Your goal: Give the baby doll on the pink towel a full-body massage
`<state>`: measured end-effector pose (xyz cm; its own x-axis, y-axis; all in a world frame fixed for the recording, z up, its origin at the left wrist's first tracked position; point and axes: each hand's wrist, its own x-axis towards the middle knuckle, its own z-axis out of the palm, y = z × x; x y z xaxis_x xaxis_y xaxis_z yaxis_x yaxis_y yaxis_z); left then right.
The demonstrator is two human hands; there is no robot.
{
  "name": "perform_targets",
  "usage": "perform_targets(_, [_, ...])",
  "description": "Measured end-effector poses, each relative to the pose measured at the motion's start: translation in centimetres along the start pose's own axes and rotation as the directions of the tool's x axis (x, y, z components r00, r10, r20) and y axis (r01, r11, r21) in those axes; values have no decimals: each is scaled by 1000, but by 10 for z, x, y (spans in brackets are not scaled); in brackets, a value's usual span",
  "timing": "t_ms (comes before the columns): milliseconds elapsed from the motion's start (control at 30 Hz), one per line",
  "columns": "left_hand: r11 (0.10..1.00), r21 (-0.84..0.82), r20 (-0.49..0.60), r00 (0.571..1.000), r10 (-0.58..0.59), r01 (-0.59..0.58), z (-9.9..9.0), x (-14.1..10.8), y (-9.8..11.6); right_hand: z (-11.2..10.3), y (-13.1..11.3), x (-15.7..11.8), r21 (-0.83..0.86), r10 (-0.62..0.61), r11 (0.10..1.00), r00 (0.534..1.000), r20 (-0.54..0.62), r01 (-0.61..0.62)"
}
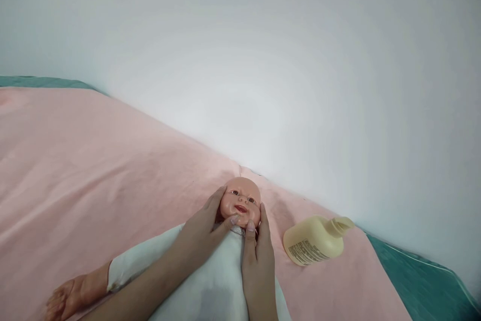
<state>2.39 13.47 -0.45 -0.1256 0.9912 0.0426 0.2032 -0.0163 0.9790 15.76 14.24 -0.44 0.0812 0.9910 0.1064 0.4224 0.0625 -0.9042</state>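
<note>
Two hands on it: left hand [203,228] and right hand [259,256] clasp the head of a bald, peach, plastic-looking, white-clothed baby doll [225,261], face up on the pink cloth sheet [124,171]. Probably light; head likely stiff, smooth, slightly slippery. Best grip: both sides, neck supported. Back of head hidden, lower body cut off; pale-yellow plastic pump bottle [313,241] label unreadable.
</note>
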Motion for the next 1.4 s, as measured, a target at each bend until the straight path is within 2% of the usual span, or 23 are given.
perform_targets(833, [1000, 8, -19, 1000, -7, 7, 2, 0, -2, 0, -1, -1, 11, -9, 1000, 1000, -5, 10])
perform_targets(1400, [999, 33, -27, 999, 35, -34, 0, 0, -2, 0, 15, 5, 30, -59, 998, 998, 23, 58])
